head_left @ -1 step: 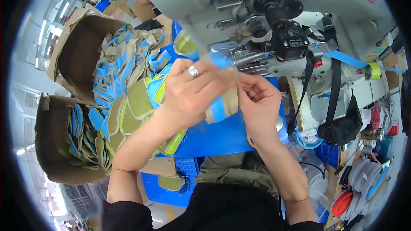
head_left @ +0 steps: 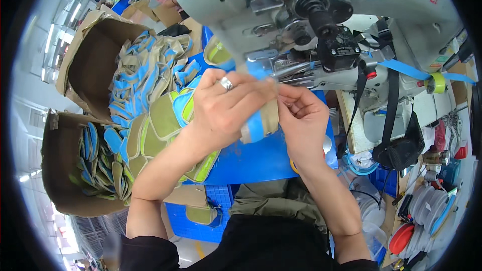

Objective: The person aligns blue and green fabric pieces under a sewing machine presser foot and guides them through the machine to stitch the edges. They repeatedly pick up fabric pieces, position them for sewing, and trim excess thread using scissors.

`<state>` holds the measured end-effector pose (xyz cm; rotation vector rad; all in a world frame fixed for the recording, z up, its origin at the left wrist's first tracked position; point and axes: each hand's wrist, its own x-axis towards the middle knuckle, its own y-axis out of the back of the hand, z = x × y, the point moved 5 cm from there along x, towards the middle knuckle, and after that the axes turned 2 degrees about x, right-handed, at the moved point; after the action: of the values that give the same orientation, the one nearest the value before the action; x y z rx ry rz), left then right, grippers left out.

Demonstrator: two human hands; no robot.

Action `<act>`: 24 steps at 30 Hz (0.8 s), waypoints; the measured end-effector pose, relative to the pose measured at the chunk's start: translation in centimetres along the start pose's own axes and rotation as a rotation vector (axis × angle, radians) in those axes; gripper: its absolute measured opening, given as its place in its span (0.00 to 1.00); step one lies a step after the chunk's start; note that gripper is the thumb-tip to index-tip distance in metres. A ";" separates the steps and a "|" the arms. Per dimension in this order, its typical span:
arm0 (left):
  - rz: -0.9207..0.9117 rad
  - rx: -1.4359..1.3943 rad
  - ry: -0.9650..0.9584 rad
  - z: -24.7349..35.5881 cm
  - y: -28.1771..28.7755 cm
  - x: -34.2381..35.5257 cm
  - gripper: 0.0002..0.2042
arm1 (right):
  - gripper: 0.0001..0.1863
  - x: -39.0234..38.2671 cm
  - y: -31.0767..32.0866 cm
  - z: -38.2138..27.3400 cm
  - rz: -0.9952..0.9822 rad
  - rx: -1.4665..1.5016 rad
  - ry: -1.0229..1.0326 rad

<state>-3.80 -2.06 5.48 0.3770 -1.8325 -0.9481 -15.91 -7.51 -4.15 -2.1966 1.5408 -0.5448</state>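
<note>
My left hand (head_left: 223, 108), with a silver ring, is closed on a beige fabric piece (head_left: 270, 115) with a blue band, just below the sewing machine's (head_left: 216, 0) working end. My right hand (head_left: 306, 125) pinches the same piece's right edge, thumb against bent fingers. The fabric looks curved, like a slipper upper, and hangs above the blue table (head_left: 251, 163). My left fingertips blur, and the hands hide the point where cloth meets needle. A metal binding guide (head_left: 296, 70) sits right behind my fingers.
Olive and lime sole-shaped pieces (head_left: 160, 115) lie left of my hands. Beside them stand a carton (head_left: 55, 170) of similar pieces and a heap of beige-blue fabric strips (head_left: 145, 75). Blue tape (head_left: 401, 69) runs past a yellow-green roll (head_left: 438, 83) at right. A black strap (head_left: 393, 115) hangs there.
Almost nothing differs. Both hands keep their hold on the fabric piece, and my left fingertips shift very slightly.
</note>
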 end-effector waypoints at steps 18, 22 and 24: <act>0.226 -1.354 1.227 -1.2 -3.6 -6.8 0.16 | 0.14 -0.3 0.3 -0.4 0.071 -0.549 0.520; -0.015 -1.758 1.474 -0.8 -4.6 -5.4 0.16 | 0.13 -0.4 0.5 0.0 0.067 -0.621 0.585; -0.050 -1.551 1.324 -1.1 -4.9 -4.4 0.15 | 0.12 -0.4 0.6 0.1 0.073 -0.646 0.614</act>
<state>-1.57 -2.94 -0.80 -0.0194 0.2964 -1.3434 -16.47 -7.28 -4.59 -2.5537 2.3747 -0.8448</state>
